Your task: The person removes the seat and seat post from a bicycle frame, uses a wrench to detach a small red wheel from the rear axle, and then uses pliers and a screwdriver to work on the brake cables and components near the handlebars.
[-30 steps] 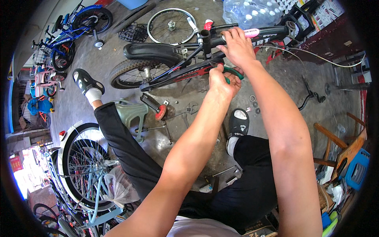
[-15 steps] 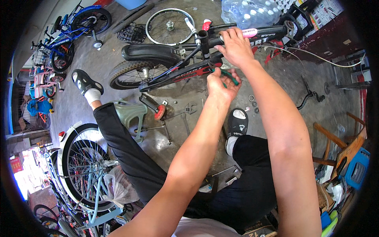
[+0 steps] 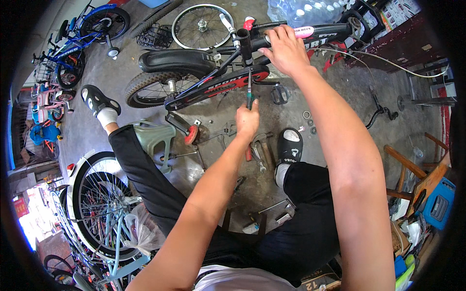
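A black and red children's bicycle (image 3: 213, 86) lies before me, with its rear wheel to the left. My left hand (image 3: 247, 119) is closed around the green handle of a screwdriver (image 3: 250, 97). Its metal shaft points away from me, the tip against or just over the chain guard below the seat tube (image 3: 244, 46); exact contact is hard to tell. My right hand (image 3: 287, 51) rests over the frame's dark tube, fingers bent round it beside a pink pad (image 3: 304, 32). A pedal (image 3: 280, 94) shows between my hands.
Between my feet lie a hammer (image 3: 266, 151), wrenches (image 3: 257, 157) and a training wheel (image 3: 191, 135). A green plastic stool (image 3: 154, 138) stands by my left leg. Beyond the bicycle are a bare wheel (image 3: 203, 26) and packed water bottles (image 3: 310, 13). A wooden stool (image 3: 407, 162) is at right.
My left hand has moved left and nearer to me, and the screwdriver, earlier lying across its fingers, now points away toward the chain guard. My right hand stays on the frame.
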Tool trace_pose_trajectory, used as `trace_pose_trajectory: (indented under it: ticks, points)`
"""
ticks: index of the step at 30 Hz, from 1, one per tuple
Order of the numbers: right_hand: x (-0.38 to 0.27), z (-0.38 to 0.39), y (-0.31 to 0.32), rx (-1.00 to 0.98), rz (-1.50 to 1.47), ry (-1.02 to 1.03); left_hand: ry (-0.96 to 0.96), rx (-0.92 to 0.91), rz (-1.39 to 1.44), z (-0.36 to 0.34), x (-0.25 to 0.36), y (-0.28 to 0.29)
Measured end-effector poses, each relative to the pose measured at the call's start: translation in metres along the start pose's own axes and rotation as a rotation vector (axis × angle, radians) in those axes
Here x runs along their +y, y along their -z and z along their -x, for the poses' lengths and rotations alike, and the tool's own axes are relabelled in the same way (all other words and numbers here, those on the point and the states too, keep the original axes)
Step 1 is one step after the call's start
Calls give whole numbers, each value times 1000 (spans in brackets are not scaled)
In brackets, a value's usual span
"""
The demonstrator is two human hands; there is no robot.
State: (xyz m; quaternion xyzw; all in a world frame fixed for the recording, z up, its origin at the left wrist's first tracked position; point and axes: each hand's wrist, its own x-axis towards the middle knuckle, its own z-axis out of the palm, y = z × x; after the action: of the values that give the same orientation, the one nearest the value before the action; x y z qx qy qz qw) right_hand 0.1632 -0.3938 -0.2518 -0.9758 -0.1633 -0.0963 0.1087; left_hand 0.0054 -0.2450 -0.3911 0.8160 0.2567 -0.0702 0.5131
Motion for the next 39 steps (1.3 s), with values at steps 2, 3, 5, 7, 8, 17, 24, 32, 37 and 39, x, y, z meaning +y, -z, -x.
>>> trace_pose_trajectory:
  ticks: [2, 3, 5, 7, 8, 17, 24, 32, 37, 39]
  points:
    - [4, 2, -3, -9, 7, -12, -129, 58, -217, -4, -5, 7]
    - [8, 4, -4, -7, 26, -16, -112, 36, -252, -4, -1, 10]
    - [8, 4, -4, -11, 29, -16, -134, 35, -348, -7, -1, 20]
    - [7, 4, -3, -20, 36, -17, -184, 62, -432, -11, -2, 29]
    - [6, 3, -2, -28, 42, -19, -208, 76, -473, -14, -4, 34]
    - [9, 1, -3, -39, 46, -17, -210, -86, -740, -16, 27, 74]
    - [5, 3, -2, -27, 35, -21, 279, -623, 389, 6, 38, 68]
    - [5, 1, -1, -39, 26, -21, 475, -747, 852, 14, 44, 50]
    - [4, 1, 0, -44, 14, -19, 533, -712, 933, 13, 46, 42]
    - [6, 2, -1, -44, 23, -27, 580, -690, 1000, 18, 55, 39]
